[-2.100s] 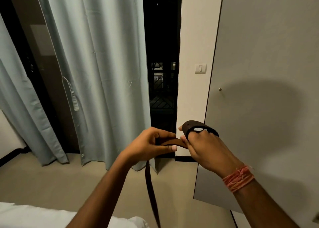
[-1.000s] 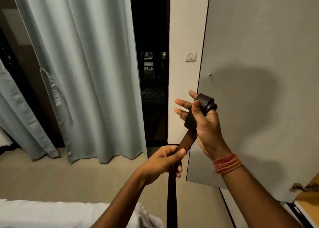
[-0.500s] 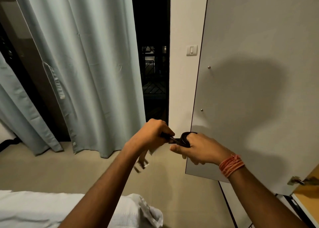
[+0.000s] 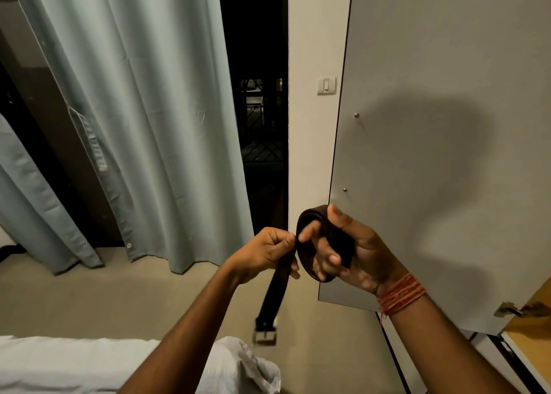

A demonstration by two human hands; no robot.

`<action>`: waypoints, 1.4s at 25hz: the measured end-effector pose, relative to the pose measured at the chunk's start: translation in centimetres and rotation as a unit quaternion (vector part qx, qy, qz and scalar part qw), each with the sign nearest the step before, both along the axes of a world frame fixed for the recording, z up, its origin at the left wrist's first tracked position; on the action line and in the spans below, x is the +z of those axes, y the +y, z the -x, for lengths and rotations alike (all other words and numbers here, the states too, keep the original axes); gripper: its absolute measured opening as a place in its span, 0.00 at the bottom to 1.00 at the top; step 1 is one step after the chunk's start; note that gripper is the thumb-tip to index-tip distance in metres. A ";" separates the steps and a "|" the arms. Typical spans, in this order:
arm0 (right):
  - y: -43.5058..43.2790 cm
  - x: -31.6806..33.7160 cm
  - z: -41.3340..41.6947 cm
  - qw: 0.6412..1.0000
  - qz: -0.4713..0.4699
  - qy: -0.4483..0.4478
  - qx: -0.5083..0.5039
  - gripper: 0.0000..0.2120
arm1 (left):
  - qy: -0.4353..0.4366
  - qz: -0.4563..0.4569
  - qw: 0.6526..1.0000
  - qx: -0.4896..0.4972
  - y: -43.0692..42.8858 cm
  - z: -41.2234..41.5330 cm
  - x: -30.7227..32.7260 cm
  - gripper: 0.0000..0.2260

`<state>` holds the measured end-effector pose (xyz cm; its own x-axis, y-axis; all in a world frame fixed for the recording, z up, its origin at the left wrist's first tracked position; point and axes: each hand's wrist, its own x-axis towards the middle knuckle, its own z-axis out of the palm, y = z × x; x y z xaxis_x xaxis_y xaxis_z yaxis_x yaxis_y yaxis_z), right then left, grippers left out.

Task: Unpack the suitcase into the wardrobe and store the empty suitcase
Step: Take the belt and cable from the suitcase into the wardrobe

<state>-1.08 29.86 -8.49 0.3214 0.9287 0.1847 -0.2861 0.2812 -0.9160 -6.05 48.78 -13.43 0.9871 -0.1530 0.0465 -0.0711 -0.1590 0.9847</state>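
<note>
Blur softens the buckle [image 4: 265,335] at the low end of the belt [image 4: 275,292], so its detail is hard to make out. Part of the rolled section is hidden behind the curled fingers of the right hand [image 4: 351,253], which holds the dark coil wound around them with the thumb pressing its top. The left hand [image 4: 265,253], at 9 o'clock from the coil, pinches the strap just beside it. From that pinch the free length hangs nearly straight, its long axis running toward 7 o'clock, buckle lowest, above the corner of the bed [image 4: 74,364]. The grey wardrobe door [image 4: 447,125] fills 2 o'clock, and the wardrobe's inside is cut off at 4 o'clock. A pale curtain [image 4: 149,110] hangs at 10 o'clock.
</note>
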 end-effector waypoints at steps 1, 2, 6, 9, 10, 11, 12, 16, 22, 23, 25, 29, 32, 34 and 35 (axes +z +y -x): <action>0.3 -0.1 0.0 1.000 -0.022 0.012 -0.012 0.29 | 0.016 0.009 1.000 0.008 -0.3 0.2 -0.4 0.27; 0.6 -0.1 0.1 0.999 -0.040 0.014 -0.032 0.30 | 0.025 0.023 0.999 0.017 -0.5 0.3 -0.8 0.28; 2.3 -0.2 0.6 0.984 -0.063 0.009 -0.166 0.37 | 0.075 0.069 0.995 0.018 -2.3 0.7 -0.5 0.28; 2.9 0.0 0.9 0.957 -0.024 -0.052 -0.285 0.33 | 0.112 0.068 0.991 0.000 -3.4 0.9 0.1 0.31; 3.0 0.1 1.0 0.943 -0.005 -0.090 -0.321 0.29 | 0.125 0.075 0.989 -0.009 -3.5 1.0 0.2 0.29; 3.0 0.3 1.0 0.926 0.009 -0.137 -0.352 0.24 | 0.138 0.084 0.987 -0.022 -3.5 1.1 0.2 0.26; 3.0 0.4 1.1 0.905 0.021 -0.188 -0.381 0.20 | 0.148 0.093 0.984 -0.034 -3.3 1.3 0.2 0.23; 2.7 -1.3 0.2 0.816 0.098 -0.398 -0.408 0.26 | 0.172 0.033 0.980 -0.097 -2.5 2.0 1.0 0.11; 0.9 -3.9 -0.2 0.570 0.350 -0.678 -0.306 0.25 | 0.160 -0.066 0.985 -0.010 0.0 3.4 3.5 0.11; 0.4 -4.0 0.0 0.595 0.378 -0.653 -0.277 0.28 | 0.179 0.007 0.984 0.010 0.3 3.6 3.9 0.15; 0.1 -4.5 0.5 0.637 0.376 -0.617 -0.268 0.36 | 0.226 0.148 0.962 0.035 0.7 3.8 4.1 0.18; -0.4 -4.0 1.6 0.773 0.400 -0.462 -0.173 0.40 | 0.271 0.266 0.925 0.027 0.7 3.3 2.1 0.40; -1.2 -2.9 2.3 0.806 0.422 -0.406 -0.090 0.32 | 0.267 0.275 0.922 -0.051 0.7 3.0 1.2 0.41; -1.5 -2.9 2.5 0.814 0.438 -0.377 -0.064 0.29 | 0.257 0.208 0.936 -0.123 1.0 2.7 1.0 0.36; -1.8 -2.8 2.7 0.823 0.447 -0.345 -0.057 0.29 | 0.249 0.190 0.936 -0.159 1.2 2.6 1.0 0.32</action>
<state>-3.73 28.11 -11.31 0.5205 0.7636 -0.3821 0.3711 -0.6054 -0.7041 -8.61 50.03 -12.39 0.8082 -0.5092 -0.2958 0.4267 0.1601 0.8901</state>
